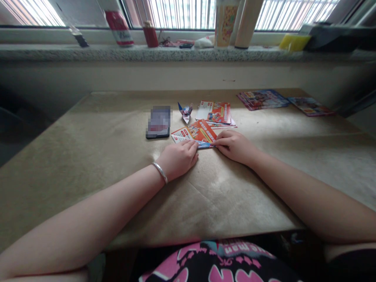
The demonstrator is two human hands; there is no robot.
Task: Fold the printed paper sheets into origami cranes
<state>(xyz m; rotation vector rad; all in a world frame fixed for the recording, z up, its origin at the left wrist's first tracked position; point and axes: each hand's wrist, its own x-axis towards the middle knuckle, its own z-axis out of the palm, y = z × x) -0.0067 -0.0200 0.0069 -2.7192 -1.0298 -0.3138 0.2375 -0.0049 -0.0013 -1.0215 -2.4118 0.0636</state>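
A printed orange and white paper flyer (202,131) lies flat on the table, its near edge folded over in a narrow strip. My left hand (179,158), a silver bangle at its wrist, presses closed fingers on the left part of that fold. At the right end of the strip, my right hand (235,145) grips the paper between thumb and fingers. Just beyond the flyer stands a small folded paper crane (185,113). A dark phone (158,122) with a blurred screen lies left of it. More orange flyers (219,112) are stacked behind my right hand.
Two piles of colourful leaflets, a left pile (263,99) and a right one (313,106), lie at the table's far right. Along the stone windowsill (176,54) stand a red and white can (119,28), a red bottle (150,36), a patterned cup (226,25) and a yellow item (294,42).
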